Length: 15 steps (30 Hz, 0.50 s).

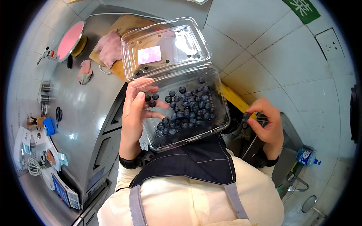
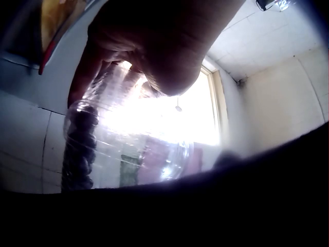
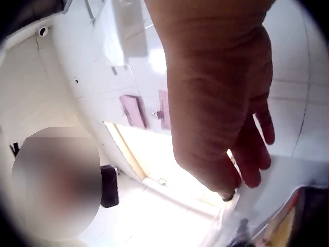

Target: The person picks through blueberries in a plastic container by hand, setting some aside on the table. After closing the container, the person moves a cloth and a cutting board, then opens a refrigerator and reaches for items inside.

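Note:
In the head view a clear plastic box (image 1: pixel 222 101) is held tilted, its lid (image 1: pixel 173 41) hinged up, with many dark blueberries (image 1: pixel 192 105) gathered toward its right and lower side. The left hand (image 1: pixel 132 116) grips the box's left side, thumb over the rim and fingers seen through the plastic. To the right of the box the right hand (image 1: pixel 269 126) pinches a dark berry (image 1: pixel 246 115) between thumb and index finger, apart from the box. The left wrist view shows the left hand (image 2: pixel 149 41) on the clear box (image 2: pixel 128 139); in the right wrist view the right hand (image 3: pixel 221 113) is seen.
A cutting board (image 1: pixel 132 22) with pink cloth-like gloves (image 1: pixel 110 49) lies on the steel counter (image 1: pixel 79 109). A pink round stand (image 1: pixel 71 39) is at the upper left, a scale (image 1: pixel 66 190) at the lower left. On the right are a sink (image 1: pixel 283 169) and a blue-labelled bottle (image 1: pixel 306 157).

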### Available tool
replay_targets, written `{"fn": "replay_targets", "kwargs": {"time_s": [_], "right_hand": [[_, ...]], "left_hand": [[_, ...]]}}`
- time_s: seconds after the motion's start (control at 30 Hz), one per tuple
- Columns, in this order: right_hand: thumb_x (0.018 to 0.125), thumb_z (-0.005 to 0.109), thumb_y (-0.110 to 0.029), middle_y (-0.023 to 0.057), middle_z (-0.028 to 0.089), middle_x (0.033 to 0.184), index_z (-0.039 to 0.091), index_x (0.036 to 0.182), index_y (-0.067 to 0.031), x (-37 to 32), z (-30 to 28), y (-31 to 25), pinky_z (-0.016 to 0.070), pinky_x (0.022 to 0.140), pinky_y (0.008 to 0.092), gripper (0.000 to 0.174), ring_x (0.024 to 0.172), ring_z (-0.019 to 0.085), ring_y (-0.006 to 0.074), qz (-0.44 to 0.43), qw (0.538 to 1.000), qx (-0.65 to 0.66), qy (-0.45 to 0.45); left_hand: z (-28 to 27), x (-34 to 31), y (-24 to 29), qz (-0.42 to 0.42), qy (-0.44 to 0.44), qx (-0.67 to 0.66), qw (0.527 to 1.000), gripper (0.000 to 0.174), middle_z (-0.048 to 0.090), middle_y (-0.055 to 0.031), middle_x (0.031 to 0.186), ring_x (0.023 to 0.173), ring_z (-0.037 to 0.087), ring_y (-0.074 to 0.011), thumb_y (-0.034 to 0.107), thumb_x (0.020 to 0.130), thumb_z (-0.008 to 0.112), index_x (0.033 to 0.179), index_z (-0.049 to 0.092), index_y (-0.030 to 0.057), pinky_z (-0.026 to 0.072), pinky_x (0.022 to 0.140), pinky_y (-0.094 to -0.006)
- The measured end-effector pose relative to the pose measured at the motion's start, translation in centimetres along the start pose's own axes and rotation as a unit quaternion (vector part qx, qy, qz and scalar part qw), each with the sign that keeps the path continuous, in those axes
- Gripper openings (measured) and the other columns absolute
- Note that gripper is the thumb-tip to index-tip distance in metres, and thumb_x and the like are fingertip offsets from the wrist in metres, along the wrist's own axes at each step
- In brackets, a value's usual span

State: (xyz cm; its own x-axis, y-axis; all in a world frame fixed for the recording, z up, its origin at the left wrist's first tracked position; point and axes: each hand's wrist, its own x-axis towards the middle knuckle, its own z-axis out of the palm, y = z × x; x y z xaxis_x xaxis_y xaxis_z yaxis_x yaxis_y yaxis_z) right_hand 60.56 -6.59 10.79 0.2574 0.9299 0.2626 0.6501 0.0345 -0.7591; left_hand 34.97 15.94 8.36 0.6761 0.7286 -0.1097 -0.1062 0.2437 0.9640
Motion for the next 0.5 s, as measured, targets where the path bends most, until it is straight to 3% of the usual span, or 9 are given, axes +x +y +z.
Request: {"fn": "replay_targets", "kwargs": {"time_s": [0.07, 0.2, 0.27, 0.37, 0.43, 0.5], "right_hand": [[0.07, 0.069, 0.0, 0.01, 0.064, 0.085, 0.065, 0.096, -0.0044, -0.7, 0.1, 0.3, 0.0452, 0.076, 0.0329, 0.027, 0.081, 0.061, 0.0248, 0.08, 0.995, -0.046, 0.029], [0.07, 0.069, 0.001, 0.0075, 0.064, 0.085, 0.066, 0.096, -0.0076, 1.0, 0.9, -0.2, 0.0444, 0.076, 0.0337, 0.027, 0.08, 0.061, 0.0235, 0.072, 0.983, -0.13, 0.113], [0.071, 0.07, 0.001, 0.0043, 0.062, 0.083, 0.066, 0.09, -0.0073, 3.7, 1.6, -2.1, 0.0399, 0.078, 0.0333, 0.021, 0.076, 0.058, 0.021, -0.139, 0.966, -0.206, 0.07], [0.068, 0.075, -0.01, 0.001, 0.057, 0.08, 0.065, 0.081, -0.0103, 6.4, 4.6, -3.4, 0.036, 0.082, 0.0338, 0.017, 0.079, 0.055, 0.0196, -0.19, 0.955, -0.224, 0.037], [0.064, 0.075, -0.017, -0.0003, 0.049, 0.08, 0.061, 0.072, -0.0113, 7.3, 6.1, -3.9, 0.0335, 0.087, 0.0325, 0.017, 0.084, 0.051, 0.0175, -0.184, 0.907, -0.376, -0.038], [0.063, 0.075, -0.018, -0.0003, 0.047, 0.08, 0.059, 0.069, -0.0118, 7.8, 7.4, -3.4, 0.0323, 0.089, 0.0324, 0.018, 0.086, 0.05, 0.0171, -0.194, 0.898, -0.393, -0.031]], "left_hand": [[0.0, -0.2, 0.1, -0.001, 0.006, -0.001, 1.0, 0.043, 0.047, -0.018, 0.114, 0.081, 0.066, -0.0258, 0.031, 0.095, 0.043, 0.13, 0.042, 0.0071, 0.0557, 0.06, -0.0302], [0.1, 0.1, -0.1, -0.003, -0.002, -0.001, 1.0, 0.043, 0.047, -0.0179, 0.114, 0.081, 0.065, -0.0254, 0.031, 0.095, 0.043, 0.13, 0.042, 0.007, 0.0558, 0.059, -0.0303], [0.4, 0.2, -0.1, -0.006, -0.01, 0.003, 1.0, 0.042, 0.047, -0.0177, 0.114, 0.081, 0.065, -0.0252, 0.031, 0.095, 0.043, 0.13, 0.042, 0.007, 0.0558, 0.06, -0.0302], [0.8, 0.3, 0.0, -0.006, -0.022, 0.008, 1.0, 0.042, 0.047, -0.0173, 0.114, 0.081, 0.065, -0.0248, 0.031, 0.095, 0.043, 0.13, 0.042, 0.0069, 0.0559, 0.06, -0.03], [0.9, 0.1, 0.1, -0.002, -0.023, 0.011, 1.0, 0.042, 0.047, -0.017, 0.114, 0.081, 0.065, -0.0246, 0.03, 0.095, 0.043, 0.13, 0.042, 0.0069, 0.0559, 0.06, -0.0299], [0.9, -0.1, 0.1, 0.003, 0.001, 0.02, 1.0, 0.041, 0.047, -0.0166, 0.114, 0.081, 0.065, -0.0239, 0.029, 0.096, 0.043, 0.13, 0.041, 0.0069, 0.0559, 0.06, -0.0298]]}}
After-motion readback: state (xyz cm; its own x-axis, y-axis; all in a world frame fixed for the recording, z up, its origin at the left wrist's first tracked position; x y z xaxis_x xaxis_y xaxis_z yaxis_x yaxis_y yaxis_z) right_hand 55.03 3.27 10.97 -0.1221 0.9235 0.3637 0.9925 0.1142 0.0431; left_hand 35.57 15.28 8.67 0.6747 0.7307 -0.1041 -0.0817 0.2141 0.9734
